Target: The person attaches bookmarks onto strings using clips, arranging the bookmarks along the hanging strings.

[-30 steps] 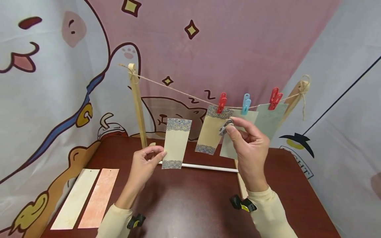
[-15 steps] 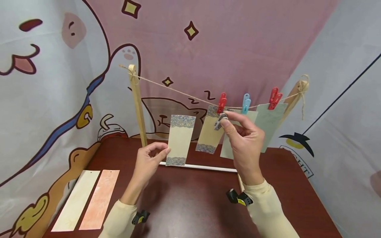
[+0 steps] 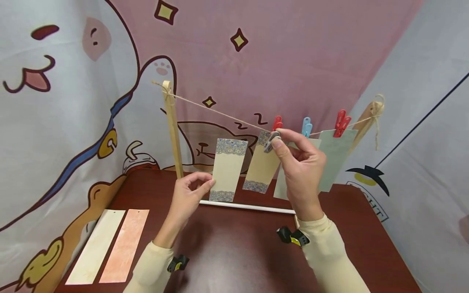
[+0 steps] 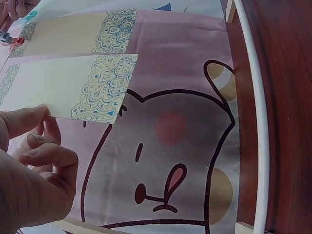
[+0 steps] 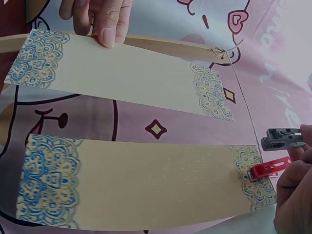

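Note:
My left hand (image 3: 192,195) pinches the left edge of a cream card (image 3: 229,169) with blue lace-patterned bands at its top and bottom. The card is upright, below the twine (image 3: 216,110) and apart from it. A grey clothespin (image 3: 272,142) is pinched between thumb and forefinger of my right hand (image 3: 304,171). That hand is in front of a tan lace-banded card (image 3: 259,167), which a red clothespin (image 5: 270,168) fastens to the twine. In the left wrist view the held card (image 4: 48,80) lies close beside the hanging one.
A blue clothespin (image 3: 306,126) and another red clothespin (image 3: 342,123) hold pale green cards (image 3: 335,158) on the twine. Wooden posts (image 3: 172,134) carry the twine, with a white rod (image 3: 249,206) low between them. A cream strip (image 3: 95,246) and a pink strip (image 3: 124,246) lie on the table at left.
The left hand has raised the cream card and brought it rightward, closer to the hanging tan card. My right hand has shifted left and up with the grey clothespin, now near the twine.

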Demonstrator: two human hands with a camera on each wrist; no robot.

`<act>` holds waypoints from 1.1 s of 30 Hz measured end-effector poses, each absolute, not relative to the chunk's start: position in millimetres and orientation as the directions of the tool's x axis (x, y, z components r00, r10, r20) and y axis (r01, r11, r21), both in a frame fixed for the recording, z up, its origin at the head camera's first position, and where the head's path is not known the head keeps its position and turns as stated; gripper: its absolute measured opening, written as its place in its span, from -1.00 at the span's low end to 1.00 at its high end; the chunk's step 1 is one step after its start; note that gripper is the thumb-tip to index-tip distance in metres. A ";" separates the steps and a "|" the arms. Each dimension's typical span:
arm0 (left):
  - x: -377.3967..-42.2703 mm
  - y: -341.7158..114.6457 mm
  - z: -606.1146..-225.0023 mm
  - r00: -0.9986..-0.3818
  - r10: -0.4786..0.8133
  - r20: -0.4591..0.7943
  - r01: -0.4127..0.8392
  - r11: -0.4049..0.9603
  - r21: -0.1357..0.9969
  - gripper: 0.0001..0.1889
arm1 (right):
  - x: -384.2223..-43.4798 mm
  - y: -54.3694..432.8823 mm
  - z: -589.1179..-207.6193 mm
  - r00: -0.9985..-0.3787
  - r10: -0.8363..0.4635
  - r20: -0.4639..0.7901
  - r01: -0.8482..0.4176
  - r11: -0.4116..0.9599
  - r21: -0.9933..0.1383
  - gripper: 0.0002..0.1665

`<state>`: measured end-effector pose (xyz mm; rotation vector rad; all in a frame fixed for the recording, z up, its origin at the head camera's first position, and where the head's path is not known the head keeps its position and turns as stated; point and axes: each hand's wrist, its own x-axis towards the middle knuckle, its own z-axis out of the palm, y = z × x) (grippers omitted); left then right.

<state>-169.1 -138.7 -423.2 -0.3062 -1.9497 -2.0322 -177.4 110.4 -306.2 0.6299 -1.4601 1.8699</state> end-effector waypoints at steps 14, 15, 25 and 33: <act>-177.1 -130.0 -416.4 -0.928 -0.039 0.372 0.372 -0.016 0.928 -0.88 | -184.6 101.6 -293.3 -0.622 0.239 0.746 -0.781 -0.125 -0.611 -0.75; -177.8 -129.3 -415.9 -0.928 -0.035 0.371 0.372 -0.019 0.928 -0.88 | -185.2 101.5 -292.9 -0.624 0.236 0.745 -0.779 -0.116 -0.616 -0.75; -184.5 -124.3 -411.1 -0.923 -0.020 0.383 0.383 0.003 0.924 -0.89 | -191.3 98.7 -287.0 -0.612 0.234 0.755 -0.784 -0.053 -0.619 -0.76; -188.2 -123.3 -408.4 -0.927 -0.025 0.374 0.374 0.002 0.927 -0.86 | -198.2 91.1 -283.4 -0.604 0.233 0.762 -0.794 -0.095 -0.600 -0.77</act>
